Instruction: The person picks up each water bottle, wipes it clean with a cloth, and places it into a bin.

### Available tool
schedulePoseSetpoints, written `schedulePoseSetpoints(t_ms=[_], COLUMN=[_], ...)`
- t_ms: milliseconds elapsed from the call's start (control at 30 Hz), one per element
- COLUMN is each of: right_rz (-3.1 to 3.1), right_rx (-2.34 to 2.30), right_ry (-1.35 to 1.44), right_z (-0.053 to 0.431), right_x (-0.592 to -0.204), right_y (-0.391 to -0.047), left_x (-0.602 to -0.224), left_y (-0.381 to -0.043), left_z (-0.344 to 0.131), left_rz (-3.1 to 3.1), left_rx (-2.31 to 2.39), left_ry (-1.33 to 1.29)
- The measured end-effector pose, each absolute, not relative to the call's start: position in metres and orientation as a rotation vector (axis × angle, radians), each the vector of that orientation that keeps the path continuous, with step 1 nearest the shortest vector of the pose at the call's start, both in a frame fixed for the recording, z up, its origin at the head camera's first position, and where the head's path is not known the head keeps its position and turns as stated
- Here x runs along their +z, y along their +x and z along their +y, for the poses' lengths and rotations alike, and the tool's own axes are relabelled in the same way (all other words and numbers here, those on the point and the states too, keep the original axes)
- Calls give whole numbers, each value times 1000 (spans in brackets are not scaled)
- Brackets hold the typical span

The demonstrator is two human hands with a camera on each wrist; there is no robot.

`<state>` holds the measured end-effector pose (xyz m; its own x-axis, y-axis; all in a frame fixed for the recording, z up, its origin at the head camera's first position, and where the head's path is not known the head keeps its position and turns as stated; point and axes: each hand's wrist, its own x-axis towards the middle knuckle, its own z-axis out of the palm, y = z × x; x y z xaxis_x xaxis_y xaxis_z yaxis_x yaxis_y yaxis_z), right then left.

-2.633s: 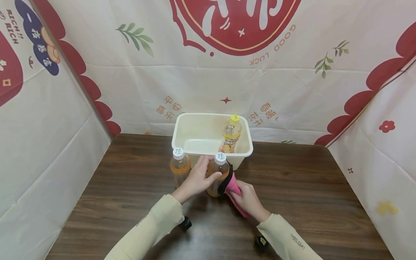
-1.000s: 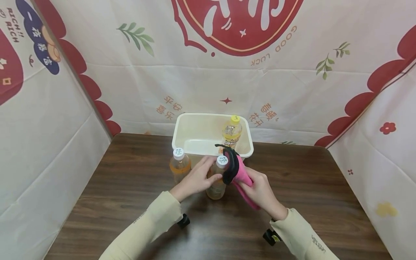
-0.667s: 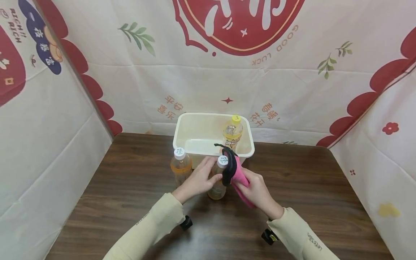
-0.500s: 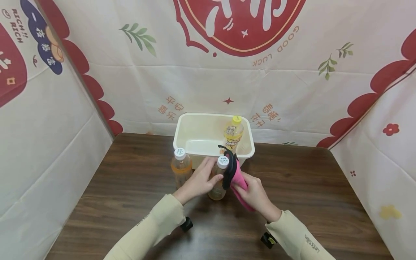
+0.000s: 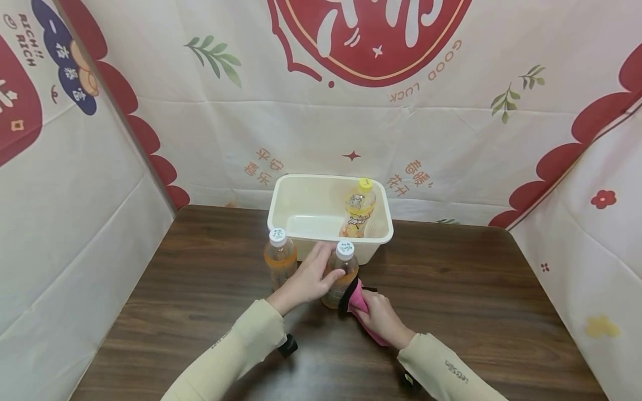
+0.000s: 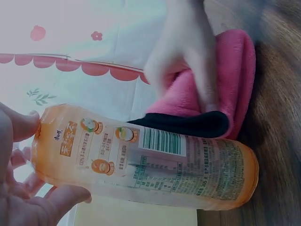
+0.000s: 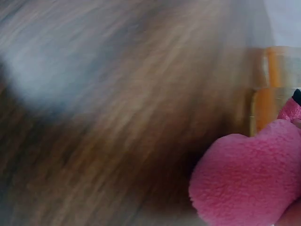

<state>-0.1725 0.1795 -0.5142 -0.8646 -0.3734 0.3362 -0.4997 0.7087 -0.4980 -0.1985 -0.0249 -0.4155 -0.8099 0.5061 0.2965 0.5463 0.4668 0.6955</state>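
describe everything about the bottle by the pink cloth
The bottle looks like clear plastic, with a white cap and an orange-ended label bearing a barcode. It stands upright on the table, in front of the cream bin. The left grip holds its upper part; the black edge of the pink cloth seems to touch its side.

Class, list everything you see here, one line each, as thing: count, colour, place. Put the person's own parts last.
Table: 1, brown, foreground.
Backdrop: 3 sides, white with red prints, behind and beside the table.
Tub: 1, cream, near the table's far edge.
Yellow-capped bottle: 1, clear and yellow, in the tub's right side.
Free bottle: 1, white-capped, orange-banded, before the tub's left end.
Gripped bottle: 1, white-capped, orange, right of the free bottle.
Plush item: 1, pink and black, at the gripped bottle's right side.
Sleeves: 2, beige, foreground.
Wrist gear: 2, black, by the sleeves.
Left hand: 1, bare, gripping the bottle.
Right hand: 1, bare, holding the plush item.
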Motion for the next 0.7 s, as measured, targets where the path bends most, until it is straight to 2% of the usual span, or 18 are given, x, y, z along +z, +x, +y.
schedulePoseSetpoints(t_ms=[400, 700], right_rz=[-2658, -2394], right_rx=[845, 1011], right_ry=[676, 713], right_z=[178, 176], right_x=[-519, -473], right_y=[-168, -165], left_x=[-415, -415], left_y=[-199, -199], left_z=[-25, -25], left_rz=[-2625, -2656], left_rx=[-1251, -1270], left_ry=[-961, -942])
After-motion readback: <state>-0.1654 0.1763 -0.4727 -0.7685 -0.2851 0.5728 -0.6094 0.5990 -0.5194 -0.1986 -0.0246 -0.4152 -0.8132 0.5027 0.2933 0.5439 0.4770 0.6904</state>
